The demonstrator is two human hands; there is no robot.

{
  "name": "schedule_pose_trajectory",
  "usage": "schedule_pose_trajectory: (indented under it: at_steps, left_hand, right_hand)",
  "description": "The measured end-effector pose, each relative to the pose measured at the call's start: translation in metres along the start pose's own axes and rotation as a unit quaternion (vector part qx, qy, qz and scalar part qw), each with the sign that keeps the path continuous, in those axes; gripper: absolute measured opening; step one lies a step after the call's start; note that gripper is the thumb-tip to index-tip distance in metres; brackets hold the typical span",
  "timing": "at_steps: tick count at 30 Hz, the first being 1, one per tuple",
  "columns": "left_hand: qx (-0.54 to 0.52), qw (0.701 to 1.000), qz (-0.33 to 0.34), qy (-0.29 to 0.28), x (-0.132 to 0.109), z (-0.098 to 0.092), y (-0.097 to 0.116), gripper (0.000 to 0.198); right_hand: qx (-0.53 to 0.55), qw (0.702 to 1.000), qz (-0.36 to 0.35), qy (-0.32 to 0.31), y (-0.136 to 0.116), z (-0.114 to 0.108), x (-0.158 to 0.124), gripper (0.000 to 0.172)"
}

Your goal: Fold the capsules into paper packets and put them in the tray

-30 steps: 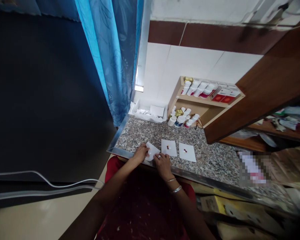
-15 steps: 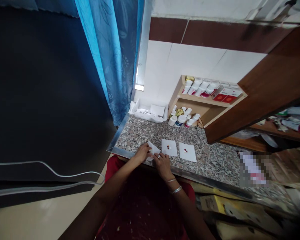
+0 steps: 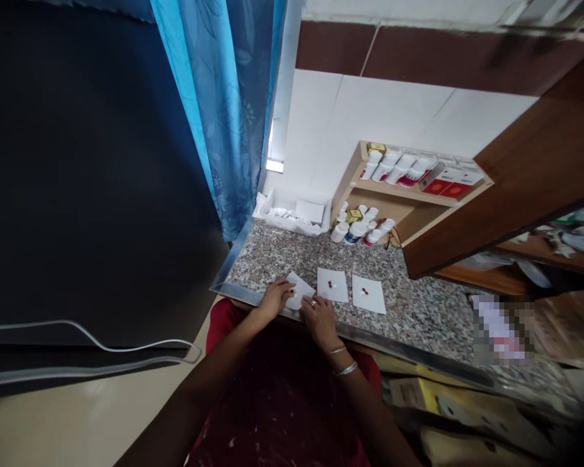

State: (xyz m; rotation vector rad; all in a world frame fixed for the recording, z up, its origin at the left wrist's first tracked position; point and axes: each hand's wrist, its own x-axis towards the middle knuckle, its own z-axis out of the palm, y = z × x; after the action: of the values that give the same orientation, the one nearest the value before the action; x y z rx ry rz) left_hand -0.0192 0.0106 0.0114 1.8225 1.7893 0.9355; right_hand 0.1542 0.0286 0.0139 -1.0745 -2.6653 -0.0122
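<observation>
Both my hands work a small white paper square at the front edge of a speckled granite counter. My left hand pinches its left side. On the paper's right edge my right hand, wearing a ring, presses with bent fingers. The paper is partly folded up, and whatever lies under the fold is hidden. To the right lie two flat white paper squares, the middle paper and the right paper, each with small red and white pills on it.
A white tray of paper slips sits at the counter's back left. A wooden shelf holds white medicine bottles and red boxes. A blue curtain hangs on the left, a wooden panel juts in at right.
The paper under my hands has been folded a little further. My hands stay on it, and the view has shifted slightly.
</observation>
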Motion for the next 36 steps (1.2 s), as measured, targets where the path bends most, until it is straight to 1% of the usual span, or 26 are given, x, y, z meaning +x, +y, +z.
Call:
schedule_pose_trajectory:
  at_steps: [2,5,8,11,14,20,25,29,32,36]
  left_hand:
    - [-0.008,1.0,-0.005,0.015,-0.01,-0.006,-0.005,0.024]
    - [-0.006,1.0,0.007,0.007,-0.023,-0.013,-0.01,0.026]
    - [0.028,0.999,0.02,-0.005,-0.025,-0.017,-0.008,0.03]
    - [0.087,0.996,0.009,-0.032,-0.017,-0.019,-0.001,0.018]
    - [0.136,0.989,-0.015,-0.06,-0.003,-0.02,0.007,0.021]
    - [0.19,0.976,-0.051,-0.089,0.017,-0.02,0.016,0.021]
    - [0.182,0.972,-0.081,-0.121,0.024,-0.022,0.018,0.02]
    - [0.178,0.972,-0.103,-0.118,0.025,-0.023,0.02,0.018]
    - [0.177,0.971,-0.109,-0.121,0.028,-0.024,0.021,0.017]
    - [0.171,0.966,-0.123,-0.15,0.035,-0.023,0.021,0.015]
  right_hand:
    - [0.011,1.0,0.007,0.002,0.0,-0.001,0.001,0.019]
    - [0.028,0.999,0.034,-0.007,-0.002,-0.004,0.004,0.019]
    - [0.037,0.996,0.076,-0.029,-0.005,-0.01,0.01,0.02]
    - [0.042,0.991,0.118,-0.052,-0.007,-0.016,0.017,0.024]
    - [0.044,0.985,0.152,-0.069,-0.009,-0.02,0.025,0.027]
    - [0.019,0.975,0.204,-0.09,-0.007,-0.022,0.045,0.028]
    - [0.013,0.964,0.237,-0.122,0.0,-0.019,0.056,0.029]
    - [0.001,0.958,0.248,-0.141,0.001,-0.017,0.061,0.027]
    - [-0.008,0.957,0.253,-0.142,-0.001,-0.016,0.062,0.027]
    - [-0.011,0.957,0.259,-0.13,-0.005,-0.017,0.06,0.024]
